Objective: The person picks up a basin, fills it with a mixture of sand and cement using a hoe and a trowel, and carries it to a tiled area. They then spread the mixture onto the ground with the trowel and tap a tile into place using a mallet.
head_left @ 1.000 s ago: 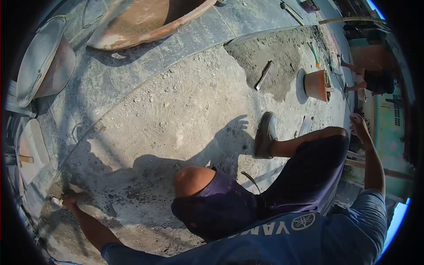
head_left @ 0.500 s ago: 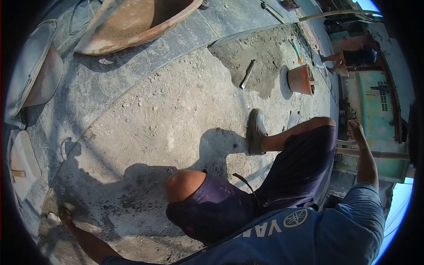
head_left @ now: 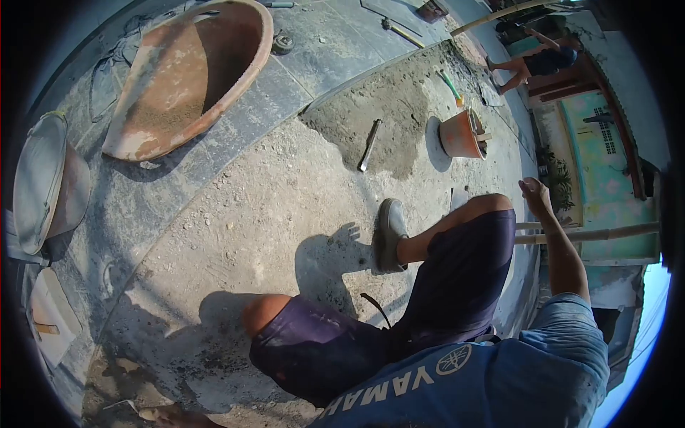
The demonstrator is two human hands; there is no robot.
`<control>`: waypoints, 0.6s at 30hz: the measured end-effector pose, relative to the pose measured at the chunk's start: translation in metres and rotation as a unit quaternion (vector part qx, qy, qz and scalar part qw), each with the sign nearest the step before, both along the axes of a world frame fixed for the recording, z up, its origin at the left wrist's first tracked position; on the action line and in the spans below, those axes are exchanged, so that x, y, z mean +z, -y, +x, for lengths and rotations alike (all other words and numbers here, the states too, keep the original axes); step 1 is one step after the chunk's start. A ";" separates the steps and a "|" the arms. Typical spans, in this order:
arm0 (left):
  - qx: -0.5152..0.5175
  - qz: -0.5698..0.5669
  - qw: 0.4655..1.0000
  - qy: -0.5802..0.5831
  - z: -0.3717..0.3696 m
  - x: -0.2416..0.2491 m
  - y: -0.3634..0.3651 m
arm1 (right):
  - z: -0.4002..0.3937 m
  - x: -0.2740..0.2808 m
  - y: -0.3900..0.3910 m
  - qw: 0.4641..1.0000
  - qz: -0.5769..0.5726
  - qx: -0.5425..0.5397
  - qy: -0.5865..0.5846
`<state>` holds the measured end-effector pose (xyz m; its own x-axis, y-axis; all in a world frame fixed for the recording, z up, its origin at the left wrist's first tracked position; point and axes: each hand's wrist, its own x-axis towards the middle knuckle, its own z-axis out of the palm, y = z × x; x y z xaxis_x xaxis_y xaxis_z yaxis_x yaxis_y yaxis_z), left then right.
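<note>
At the lower left edge, my left hand is closed round a wooden-handled tool with a thin bent metal neck, low over shaded, rough ground. The tool's far end is hard to make out. My right hand is raised beyond my bent knee at the right, fingers apart and holding nothing. Between my foot and a patch of grey mortar lies a long metal tool. An orange bucket with something inside stands right of that patch.
A large reddish basin stands at the upper left, with a tilted bucket below it. A pale block-like object lies at the left edge. Bamboo poles cross at right. Another person is at the upper right.
The view has shifted, bringing more of the basin into sight. My left hand is now nearer the bottom edge, and its tool's thin neck shows. The other person's posture has changed.
</note>
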<state>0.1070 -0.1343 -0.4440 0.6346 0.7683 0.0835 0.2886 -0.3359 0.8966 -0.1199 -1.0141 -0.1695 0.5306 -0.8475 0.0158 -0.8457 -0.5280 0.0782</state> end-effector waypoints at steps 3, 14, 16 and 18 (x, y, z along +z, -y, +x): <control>-0.080 0.020 0.996 0.013 -0.031 0.039 0.136 | 0.094 -0.012 -0.059 0.988 0.030 0.129 0.076; -0.767 -0.339 0.512 0.187 -0.018 0.169 0.471 | 0.178 -0.003 -0.245 0.716 0.642 0.232 0.149; -0.808 -0.386 0.427 0.129 -0.009 0.175 0.514 | 0.173 0.001 -0.227 0.663 0.686 0.080 0.289; -0.857 -0.342 0.372 0.104 0.004 0.174 0.561 | 0.172 0.000 -0.180 0.653 0.692 0.025 0.305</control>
